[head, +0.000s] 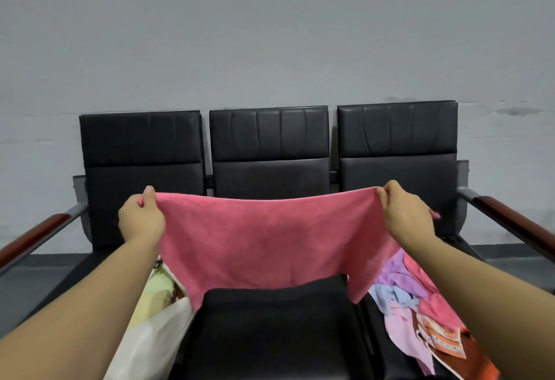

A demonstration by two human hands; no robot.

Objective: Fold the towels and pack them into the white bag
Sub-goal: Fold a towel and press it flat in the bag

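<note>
Against a bare grey wall (270, 34) stands a row of three black seats (270, 145) with wooden armrests at each end. Above the middle seat, the left hand (141, 220) and right hand (404, 214) each pinch a top corner of the pink towel (264, 238), stretched wide — its bottom edge brushes the cushion. White bag (150, 340) sits left; more towels (420, 307) are piled right — no writing can be read.

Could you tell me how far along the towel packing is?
Done: some cloth already shows in the white bag. In hand: left hand and right hand pinch the pink towel spread over the middle seat, not yet folded. Left: the heap of unfolded towels on the right.
</note>
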